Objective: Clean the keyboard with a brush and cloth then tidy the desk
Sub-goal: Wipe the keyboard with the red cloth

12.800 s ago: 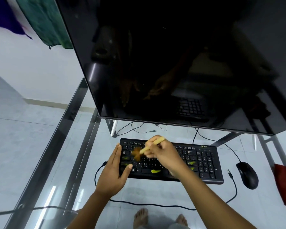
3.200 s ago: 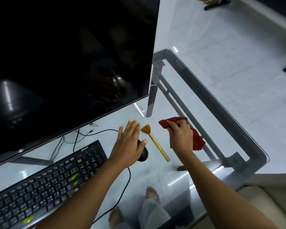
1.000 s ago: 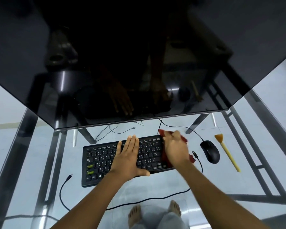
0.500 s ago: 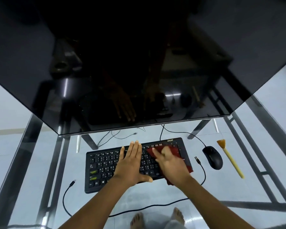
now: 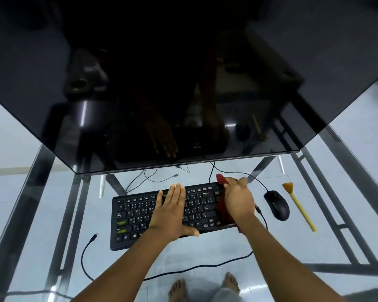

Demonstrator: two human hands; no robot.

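Note:
A black keyboard (image 5: 138, 216) lies on the glass desk (image 5: 52, 214) below the monitor. My left hand (image 5: 172, 212) rests flat on its middle keys, fingers together, thumb at the front edge. My right hand (image 5: 238, 201) presses a red cloth (image 5: 222, 205) against the keyboard's right end; most of the cloth is hidden under the hand. A brush (image 5: 299, 207) with a yellow handle and orange bristles lies on the glass at the right, beyond the mouse.
A large dark monitor (image 5: 183, 73) overhangs the back of the desk. A black mouse (image 5: 276, 204) sits right of the keyboard. Loose black cables (image 5: 87, 258) run across the glass. Metal frame bars show under it, and my bare feet (image 5: 179, 288) below.
My right hand has slid the red cloth from the keyboard's middle-right keys to its far right end. My left hand stays flat on the keys.

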